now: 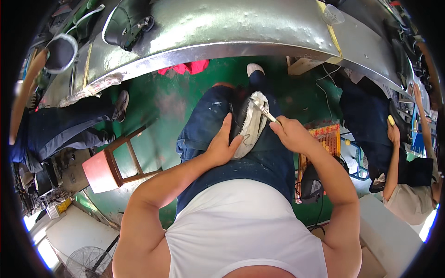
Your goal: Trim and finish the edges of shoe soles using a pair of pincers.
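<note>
A dark shoe (251, 127) rests bottom-up across my thighs, with its pale underside showing and a toothed-looking black edge along one side. My left hand (223, 146) grips its left side near the lower end, the thumb pressed on the underside. In my right hand (292, 133) is a metal plier-like tool (265, 111), held by its handle. The tool's head touches the upper end of the shoe, over the pale rim. A thin dark loop, perhaps thread or wire, lies on the underside near my left thumb.
A metal-topped bench (222, 28) runs across ahead, with a black boot (127, 28) on it. A reddish stool (103, 170) stands to the left. A woven seat (327, 139) is at my right. Co-workers sit on both sides; the right one's hand (393, 132) holds something yellow.
</note>
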The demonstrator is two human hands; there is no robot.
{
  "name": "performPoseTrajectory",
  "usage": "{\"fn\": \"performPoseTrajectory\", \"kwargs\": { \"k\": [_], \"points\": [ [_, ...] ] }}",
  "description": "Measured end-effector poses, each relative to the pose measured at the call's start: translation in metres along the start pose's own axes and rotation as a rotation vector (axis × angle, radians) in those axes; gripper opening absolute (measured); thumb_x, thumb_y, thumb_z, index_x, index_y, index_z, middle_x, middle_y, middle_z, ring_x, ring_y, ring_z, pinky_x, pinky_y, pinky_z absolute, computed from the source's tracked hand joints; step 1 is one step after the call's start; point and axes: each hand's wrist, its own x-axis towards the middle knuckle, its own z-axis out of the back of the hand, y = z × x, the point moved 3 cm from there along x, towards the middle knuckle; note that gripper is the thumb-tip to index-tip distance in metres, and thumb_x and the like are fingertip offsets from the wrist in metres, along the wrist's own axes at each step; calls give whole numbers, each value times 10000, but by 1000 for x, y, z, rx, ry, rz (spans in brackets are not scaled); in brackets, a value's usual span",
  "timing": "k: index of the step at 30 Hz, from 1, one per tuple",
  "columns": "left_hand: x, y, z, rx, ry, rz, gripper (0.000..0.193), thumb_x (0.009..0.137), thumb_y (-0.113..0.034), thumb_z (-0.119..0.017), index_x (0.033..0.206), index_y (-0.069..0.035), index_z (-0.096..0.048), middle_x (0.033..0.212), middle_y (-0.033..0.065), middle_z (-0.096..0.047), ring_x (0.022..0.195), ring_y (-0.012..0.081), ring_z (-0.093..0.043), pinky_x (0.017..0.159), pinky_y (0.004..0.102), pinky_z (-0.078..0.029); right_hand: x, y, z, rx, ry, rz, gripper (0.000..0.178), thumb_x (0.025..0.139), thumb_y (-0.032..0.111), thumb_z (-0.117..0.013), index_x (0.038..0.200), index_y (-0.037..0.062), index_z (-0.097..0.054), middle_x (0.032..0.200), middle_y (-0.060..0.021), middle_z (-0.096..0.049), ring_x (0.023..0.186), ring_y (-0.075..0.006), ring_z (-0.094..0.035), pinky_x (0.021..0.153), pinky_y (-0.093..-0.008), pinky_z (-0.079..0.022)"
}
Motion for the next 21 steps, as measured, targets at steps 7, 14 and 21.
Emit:
{"fn": "performPoseTrajectory", "kwargs": {
  "k": [7,14,21],
  "points": [
    [11,13,-4,113,39,-83,825,959,-282,-618,1524,106,-159,1574,327,-221,1496,388,-210,1209,362,-214,-14,-3,-22,-10,107,-136,381,1022,350,-491,1035,-17,-592,884,-288,-660,888,-490,-625,782,-539,-482],
    [7,9,0,65,136,-73,971,857,-263,-732,1549,61,-134,1563,333,-237,1487,375,-236,1199,352,-230,-22,-7,-35,65,61,-67,388,1023,373,-476,1040,2,-589,899,-286,-663,905,-492,-622,793,-552,-476],
    [4,-27,22,269,241,99,931,802,-223,-766,1553,-59,-241,1213,313,-626,1079,442,-643,947,417,-500,-38,-18,-42,329,-19,-105,343,1016,319,-497,1005,-5,-609,811,-163,-689,761,-307,-695,714,-405,-535]
  ]
}}
